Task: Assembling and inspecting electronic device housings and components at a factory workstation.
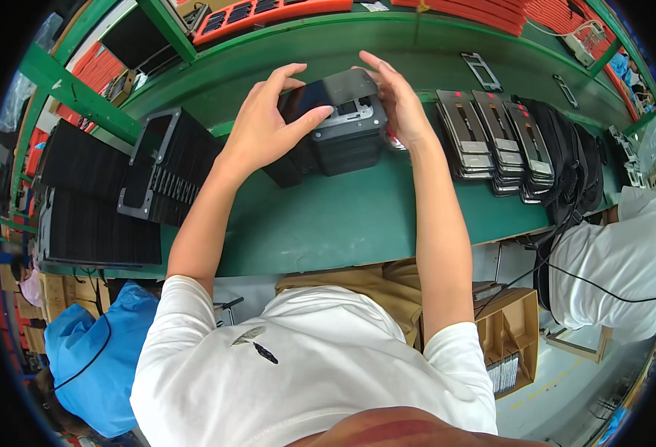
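1 dark glossy panel (pixel 335 89) sits tilted over the top of a black frame stack (pixel 350 153), near the far side of the green bench (pixel 306 231). At its 9 o'clock, the left hand (pixel 265 123) has hold of it, half-open, thumb on the near edge and fingers curled beyond. At 3 o'clock, the right hand (pixel 401 100) stands with fingers extended beside its end; I cannot tell whether it grips. Farther out, 3 plate piles (pixel 504 138) lie towards 4 o'clock and ringed black frames (pixel 166 167) at 8 o'clock.
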`<action>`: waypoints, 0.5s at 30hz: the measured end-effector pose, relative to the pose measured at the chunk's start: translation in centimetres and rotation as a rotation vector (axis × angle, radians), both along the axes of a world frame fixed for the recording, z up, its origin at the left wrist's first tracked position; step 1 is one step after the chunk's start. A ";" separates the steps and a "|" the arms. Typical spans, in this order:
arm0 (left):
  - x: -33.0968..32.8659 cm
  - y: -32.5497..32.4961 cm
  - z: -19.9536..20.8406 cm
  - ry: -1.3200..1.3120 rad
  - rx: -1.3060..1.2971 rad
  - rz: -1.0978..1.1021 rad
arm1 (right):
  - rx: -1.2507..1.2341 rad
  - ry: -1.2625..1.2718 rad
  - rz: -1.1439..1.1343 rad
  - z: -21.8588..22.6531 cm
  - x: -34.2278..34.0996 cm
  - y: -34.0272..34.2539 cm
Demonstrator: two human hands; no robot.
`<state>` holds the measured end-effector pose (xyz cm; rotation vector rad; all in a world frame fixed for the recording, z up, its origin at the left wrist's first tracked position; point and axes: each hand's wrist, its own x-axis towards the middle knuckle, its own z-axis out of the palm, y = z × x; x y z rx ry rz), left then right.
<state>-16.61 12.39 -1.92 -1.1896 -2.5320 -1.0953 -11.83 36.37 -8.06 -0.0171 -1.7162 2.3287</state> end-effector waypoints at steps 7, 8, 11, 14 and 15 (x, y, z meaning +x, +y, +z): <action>-0.3 0.2 -0.2 0.135 0.003 -0.053 | 0.048 0.038 0.130 -0.8 1.0 1.2; 0.0 0.2 -0.1 0.139 0.007 -0.061 | 0.083 0.043 0.143 -0.8 1.5 1.4; 0.5 -0.3 0.2 0.131 -0.025 -0.034 | 0.146 0.009 0.155 -0.3 1.7 1.5; 0.2 -0.5 0.3 0.071 -0.002 -0.036 | 0.171 -0.013 0.189 -0.4 1.7 1.6; 0.2 -0.6 0.3 0.043 0.009 -0.036 | 0.168 -0.010 0.211 -0.5 1.5 1.8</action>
